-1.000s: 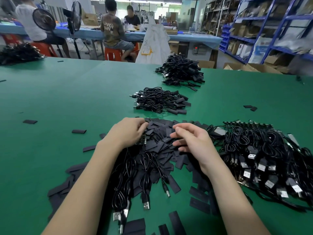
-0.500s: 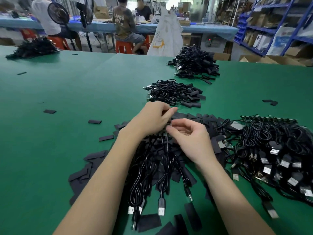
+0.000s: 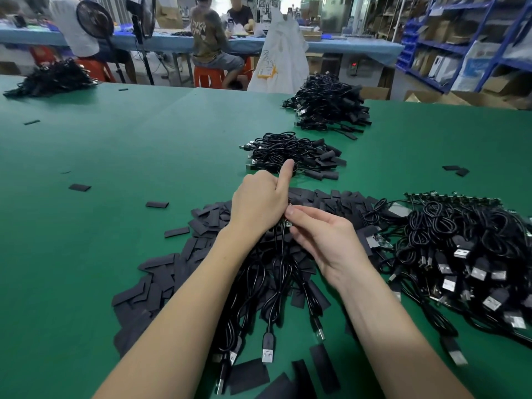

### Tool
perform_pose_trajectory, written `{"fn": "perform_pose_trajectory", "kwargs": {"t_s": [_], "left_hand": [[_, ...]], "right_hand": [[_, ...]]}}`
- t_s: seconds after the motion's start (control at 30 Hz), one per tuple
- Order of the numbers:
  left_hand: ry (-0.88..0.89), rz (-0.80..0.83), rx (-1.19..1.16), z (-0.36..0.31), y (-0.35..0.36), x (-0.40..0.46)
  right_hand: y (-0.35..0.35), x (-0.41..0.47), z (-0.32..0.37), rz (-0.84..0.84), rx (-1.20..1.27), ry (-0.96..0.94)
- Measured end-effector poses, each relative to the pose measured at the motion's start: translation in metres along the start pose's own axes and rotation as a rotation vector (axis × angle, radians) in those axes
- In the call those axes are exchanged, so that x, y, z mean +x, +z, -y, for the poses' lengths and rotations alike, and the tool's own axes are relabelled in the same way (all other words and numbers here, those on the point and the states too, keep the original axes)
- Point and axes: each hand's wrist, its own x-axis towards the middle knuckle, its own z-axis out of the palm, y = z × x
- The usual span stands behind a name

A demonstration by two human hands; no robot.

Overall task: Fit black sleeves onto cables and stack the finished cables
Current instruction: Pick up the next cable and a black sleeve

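Far left of the green counter: mostly bare cloth, a dark heap of cables at the back corner, three stray sleeves lying singly. This is the widest free stretch, with plenty of room to sweep an arm.

Left hand: grip curled around the top ends of a held bunch of cables, thumb sticking up. The bunch hangs toward the near edge, USB plugs fanned out just short of it.

Under and around both hands: the loose pile of black sleeves, flat rectangles spread from the near edge to mid-counter.

Right hand: fingertips pinch at a small connector end right against the left fist. A sleeve between them cannot be made out; too small and dark.

Judgement: fitting step in hand, with one cable end being singled out or sleeved. The next move likely calls for a sleeve drawn from the pile and slid over that end, left grip holding the bunch steady.

Just beyond the hands: a small stack of finished cables; farther back, a bigger finished stack near the far edge. The reach forward to the nearer stack looks unobstructed.

Right: a dense mass of unsleeved cables crowds the right side, near the right forearm. Little clearance there; a wide elbow could snag loops. Two sleeves lie alone beyond it.
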Motion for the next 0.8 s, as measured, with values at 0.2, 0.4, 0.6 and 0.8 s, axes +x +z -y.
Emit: {"fn": "perform_pose_trajectory", "kwargs": {"t_s": [0.2, 0.4, 0.6, 0.8], "left_hand": [[-0.001, 0.074, -0.126, -0.001, -0.001, 0.004], [-0.006, 0.085, -0.162, -0.004, -0.001, 0.001], [-0.024, 0.108, -0.181, -0.009, -0.002, -0.001], [-0.022, 0.125, -0.335, -0.014, -0.003, -0.001]], "right_hand": [[0.003, 0.0, 0.0, 0.038, 0.159, 0.078], [0.004, -0.001, -0.001, 0.078, 0.265, 0.12], [0.004, 0.0, 0.0, 0.09, 0.257, 0.114], [0.004, 0.0, 0.001, 0.134, 0.294, 0.132]]}}
